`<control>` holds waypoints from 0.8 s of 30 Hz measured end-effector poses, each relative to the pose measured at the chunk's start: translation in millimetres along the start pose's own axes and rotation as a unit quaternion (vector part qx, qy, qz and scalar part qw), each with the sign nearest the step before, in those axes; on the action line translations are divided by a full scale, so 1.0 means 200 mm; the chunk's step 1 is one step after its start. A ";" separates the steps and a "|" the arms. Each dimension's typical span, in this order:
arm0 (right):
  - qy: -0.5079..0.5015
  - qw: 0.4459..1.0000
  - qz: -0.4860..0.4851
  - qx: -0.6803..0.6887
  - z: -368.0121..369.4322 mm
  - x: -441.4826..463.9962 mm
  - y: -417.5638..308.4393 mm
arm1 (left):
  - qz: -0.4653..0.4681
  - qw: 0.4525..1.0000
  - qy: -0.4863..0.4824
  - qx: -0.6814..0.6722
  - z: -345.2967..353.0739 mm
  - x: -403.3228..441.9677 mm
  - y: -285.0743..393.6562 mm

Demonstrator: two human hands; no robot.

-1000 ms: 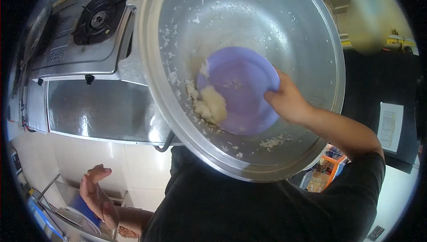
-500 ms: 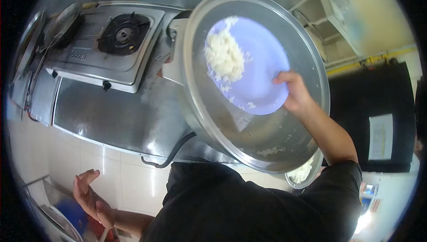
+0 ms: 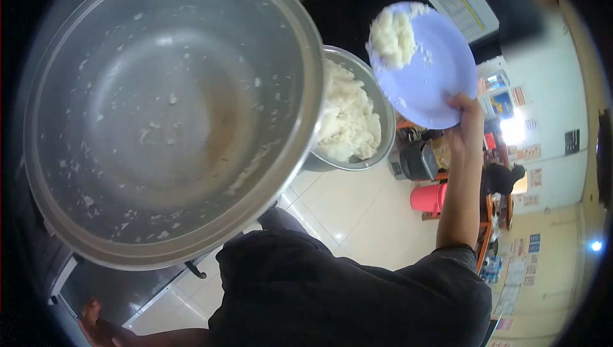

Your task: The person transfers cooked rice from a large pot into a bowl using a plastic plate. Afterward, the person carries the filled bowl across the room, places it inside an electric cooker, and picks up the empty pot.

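My right hand (image 3: pixel 467 116) is closed on the near edge of a light purple plate (image 3: pixel 440 72), thumb on top. A clump of white cooked rice (image 3: pixel 392 39) sticks to the plate's far left side, with loose grains about it. To the left, a large metal pot (image 3: pixel 172 219) shows its inside, with scattered grains on its floor and wall. Behind its right rim stands a smaller metal pot (image 3: pixel 387 136) heaped with rice (image 3: pixel 350 117). My left hand (image 3: pixel 94 323) is low at the left edge, fingers partly visible and stretched out, with nothing seen in it.
A metal counter (image 3: pixel 118 286) lies under the large pot at lower left. Pale floor tiles (image 3: pixel 332 210) spread beyond. Further off are a pink-red bucket (image 3: pixel 426 198), a dark bin (image 3: pixel 418 160) and shelves with goods. A printed sheet (image 3: pixel 461 2) hangs on a black surface.
The view has swung right. My right hand has carried the plate with its rice out from over the large pot to the right, beyond the rice pot. The stove has left view.
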State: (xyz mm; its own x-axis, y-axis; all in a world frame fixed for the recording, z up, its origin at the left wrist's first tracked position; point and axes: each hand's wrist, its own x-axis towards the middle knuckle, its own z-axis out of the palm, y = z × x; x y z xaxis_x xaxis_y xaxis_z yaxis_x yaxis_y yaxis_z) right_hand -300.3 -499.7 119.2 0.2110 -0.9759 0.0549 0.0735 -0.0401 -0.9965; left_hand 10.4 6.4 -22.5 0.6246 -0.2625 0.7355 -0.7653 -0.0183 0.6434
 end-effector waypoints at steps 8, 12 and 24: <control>-0.046 0.702 -0.239 -0.670 0.00 0.09 0.53 | 0.041 0.994 -0.089 -0.039 0.12 -0.09 0.17; -0.037 0.758 -0.251 -0.601 -0.11 0.19 0.46 | 0.024 0.992 -0.108 -0.057 0.23 -0.14 0.48; -0.154 0.887 -0.293 -0.323 -0.51 0.38 0.45 | -0.081 0.980 -0.028 0.179 0.58 -0.32 0.99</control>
State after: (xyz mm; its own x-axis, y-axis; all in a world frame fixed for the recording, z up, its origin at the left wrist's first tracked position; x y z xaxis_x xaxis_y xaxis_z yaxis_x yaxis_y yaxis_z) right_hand -377.1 -599.1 28.0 0.5844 -0.6466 0.4903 -0.2936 -0.7318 -0.6150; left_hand -199.6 -93.0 33.3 0.7407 -0.2814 0.6100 -0.6685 -0.3989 0.6277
